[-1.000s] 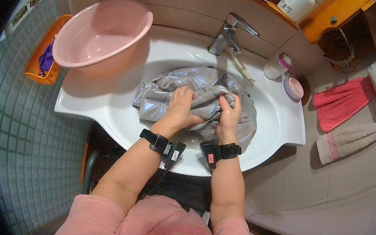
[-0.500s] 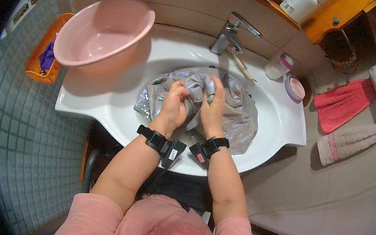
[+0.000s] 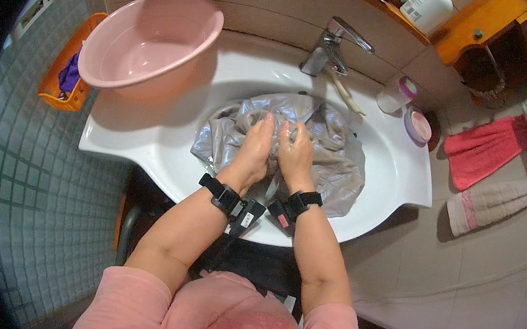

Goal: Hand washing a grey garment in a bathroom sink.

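Observation:
A wet, shiny grey garment [image 3: 334, 172] lies bunched in the white washbasin [image 3: 394, 160], partly in water. Over its middle, my left hand [image 3: 254, 150] and my right hand [image 3: 295, 154] are close together, both closed on folds of the fabric. The gathered cloth shows between the fingers of the two hands. Its outer folds spread toward both sides of the bowl. Each of my wrists wears a black strap with a small black box.
A pink plastic basin [image 3: 154, 41] stands on the left ledge, beside an orange basket [image 3: 67, 93]. Behind the bowl rises a chrome faucet [image 3: 329, 48]. A lidded jar [image 3: 396, 95] and a round tub [image 3: 418, 126] stand at right, near a hanging red towel [image 3: 483, 150].
My hands have drawn closer together, and the fingers have closed further over the cloth. The view has shifted slightly.

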Tool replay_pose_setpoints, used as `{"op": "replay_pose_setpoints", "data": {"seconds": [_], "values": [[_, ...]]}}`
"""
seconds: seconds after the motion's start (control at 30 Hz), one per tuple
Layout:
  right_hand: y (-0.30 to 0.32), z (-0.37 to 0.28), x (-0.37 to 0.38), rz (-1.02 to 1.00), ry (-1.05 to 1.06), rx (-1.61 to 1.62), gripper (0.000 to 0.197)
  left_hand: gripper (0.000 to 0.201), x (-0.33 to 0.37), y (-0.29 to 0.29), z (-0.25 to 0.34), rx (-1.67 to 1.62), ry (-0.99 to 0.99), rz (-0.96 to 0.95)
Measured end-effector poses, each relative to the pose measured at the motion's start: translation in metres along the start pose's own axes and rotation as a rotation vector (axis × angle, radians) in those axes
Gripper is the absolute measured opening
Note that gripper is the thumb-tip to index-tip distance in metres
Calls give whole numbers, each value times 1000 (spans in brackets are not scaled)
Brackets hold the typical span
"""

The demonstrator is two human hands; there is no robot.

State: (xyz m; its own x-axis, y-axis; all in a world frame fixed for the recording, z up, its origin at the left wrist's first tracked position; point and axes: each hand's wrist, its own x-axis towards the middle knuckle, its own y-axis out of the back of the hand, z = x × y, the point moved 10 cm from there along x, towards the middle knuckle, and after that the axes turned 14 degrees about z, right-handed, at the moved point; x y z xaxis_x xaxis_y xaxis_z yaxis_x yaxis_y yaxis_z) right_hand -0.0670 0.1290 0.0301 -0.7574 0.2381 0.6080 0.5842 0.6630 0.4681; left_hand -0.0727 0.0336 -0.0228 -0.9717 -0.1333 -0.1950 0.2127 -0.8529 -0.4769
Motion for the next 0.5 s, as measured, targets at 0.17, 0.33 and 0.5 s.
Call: {"op": "replay_pose_setpoints", "data": {"seconds": [0.17, 0.33, 0.5], "values": [[7, -12, -7, 36, 15, -2, 29, 36, 5, 8, -22, -50, 67, 110], [1, -40, -17, -85, 117, 113, 27, 33, 5, -2, -22, -326, 211, -91], [-2, -9, -3, -84, 37, -66, 28, 35, 5, 10, -30, -125, 303, 87]]}}
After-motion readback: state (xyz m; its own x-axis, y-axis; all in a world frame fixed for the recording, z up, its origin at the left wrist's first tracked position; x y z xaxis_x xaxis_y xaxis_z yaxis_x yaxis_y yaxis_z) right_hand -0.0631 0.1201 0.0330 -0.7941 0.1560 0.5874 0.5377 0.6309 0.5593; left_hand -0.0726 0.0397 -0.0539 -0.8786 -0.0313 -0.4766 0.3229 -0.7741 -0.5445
